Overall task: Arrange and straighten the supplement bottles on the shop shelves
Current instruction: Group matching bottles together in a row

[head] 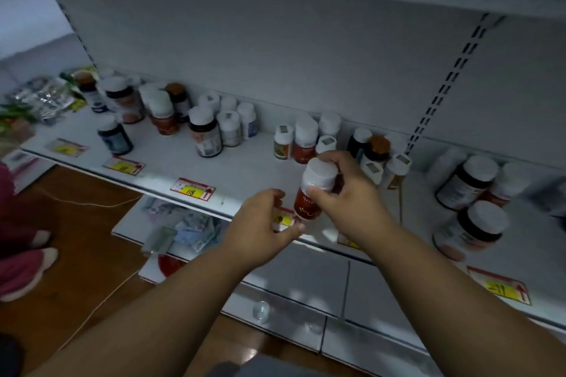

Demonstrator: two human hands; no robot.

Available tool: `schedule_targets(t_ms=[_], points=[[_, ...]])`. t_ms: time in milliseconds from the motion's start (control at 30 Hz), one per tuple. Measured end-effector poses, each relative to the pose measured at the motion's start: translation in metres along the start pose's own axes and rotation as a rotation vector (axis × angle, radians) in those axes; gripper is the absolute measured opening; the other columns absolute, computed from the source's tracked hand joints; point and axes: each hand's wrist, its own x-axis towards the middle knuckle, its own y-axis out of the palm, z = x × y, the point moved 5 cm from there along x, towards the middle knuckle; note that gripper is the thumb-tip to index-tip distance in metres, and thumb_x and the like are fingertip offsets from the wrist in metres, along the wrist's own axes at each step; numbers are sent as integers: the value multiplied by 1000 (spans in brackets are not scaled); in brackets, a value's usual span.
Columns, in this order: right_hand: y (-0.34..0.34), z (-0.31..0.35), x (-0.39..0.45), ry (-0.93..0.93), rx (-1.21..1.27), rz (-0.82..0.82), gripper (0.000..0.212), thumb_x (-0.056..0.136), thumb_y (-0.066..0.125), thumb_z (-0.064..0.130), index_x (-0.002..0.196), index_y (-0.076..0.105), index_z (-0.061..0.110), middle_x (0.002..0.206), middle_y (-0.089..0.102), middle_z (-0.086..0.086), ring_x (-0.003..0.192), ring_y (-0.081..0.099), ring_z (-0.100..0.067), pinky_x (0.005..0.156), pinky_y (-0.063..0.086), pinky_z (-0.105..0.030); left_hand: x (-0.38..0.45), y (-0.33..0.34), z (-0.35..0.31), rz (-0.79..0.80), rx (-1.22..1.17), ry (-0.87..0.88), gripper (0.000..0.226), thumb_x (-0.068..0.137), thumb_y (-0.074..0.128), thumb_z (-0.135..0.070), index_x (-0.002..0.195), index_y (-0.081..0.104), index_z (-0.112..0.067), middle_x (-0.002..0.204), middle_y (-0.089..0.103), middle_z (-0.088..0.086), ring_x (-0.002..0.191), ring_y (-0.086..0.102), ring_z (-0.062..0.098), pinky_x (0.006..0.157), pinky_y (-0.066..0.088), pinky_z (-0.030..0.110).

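Right hand [346,190] grips a red supplement bottle [312,193] by its white cap, thumb and fingers curled round it; bottle upright, raised just above the front edge of the white shelf [245,168]. Left hand [263,229] just beside it, lower, fingers loosely curled and holding nothing, over a red-and-yellow price tag [283,219] on the shelf lip. Behind, a cluster of white-capped bottles [306,138] near the back panel. More bottles [205,131] stand further left.

Two hands [260,223], one held bottle [312,190] — six price tags [192,188].
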Motion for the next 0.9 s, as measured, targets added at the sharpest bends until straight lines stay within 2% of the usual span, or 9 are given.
schedule_targets(t_ms=[100,200,267,333,467,633,700,833,900], points=[[28,0,19,2,-73,-15,47,78,73,30,118,49,37,106,53,15,89,53,-1,81,46,-25,23,-16,27,4,149,25,79,74,64,-65,135,46,-18,124,59,3,113,54,19,94,46,35],[54,-1,38,80,-122,48,48,79,70,35,119,46,43,108,51,18,94,52,-5,78,41,-23,43,-16,44,57,265,120,80,77,62,-62,140,42,-16,133,54,7,118,50,25,98,41,35],[67,-2,48,112,-131,35,48,80,69,35,122,45,43,110,51,19,97,52,-5,81,40,-24,55,-15,53,72,295,202,82,79,63,-61,141,41,-13,134,52,10,121,47,28,101,39,35],[78,-1,55,138,-128,-1,49,81,69,32,123,46,40,113,52,17,99,52,-6,83,40,-24,65,-17,59,50,265,293,78,78,66,-58,134,49,-7,124,57,12,114,51,30,96,41,37],[102,-4,57,179,-155,-14,50,82,71,28,126,47,33,114,53,12,101,53,-8,84,40,-23,72,-18,67,-26,180,409,58,74,66,-51,102,62,0,91,60,14,85,57,33,71,46,37],[118,1,54,121,-198,-51,47,86,69,24,128,49,23,123,57,1,105,51,-10,87,40,-24,73,-10,78,-24,237,443,49,65,77,-36,93,62,2,82,59,14,76,58,34,65,46,37],[119,1,54,120,-222,-58,46,86,69,25,128,50,22,121,57,1,103,50,-9,85,40,-22,75,-9,80,-6,247,444,50,63,78,-35,94,62,1,83,60,14,78,58,35,67,46,38],[116,-2,47,130,-228,-151,44,84,71,28,124,52,23,113,60,5,96,50,-1,78,37,-3,77,-7,80,36,276,440,52,69,71,-40,102,61,0,93,61,14,88,57,36,74,45,39],[118,-1,44,117,-243,-166,45,84,71,27,125,52,22,113,59,4,96,50,-1,79,37,-2,78,-7,81,61,264,428,54,73,68,-42,107,60,-2,99,61,13,93,56,34,77,43,39]])
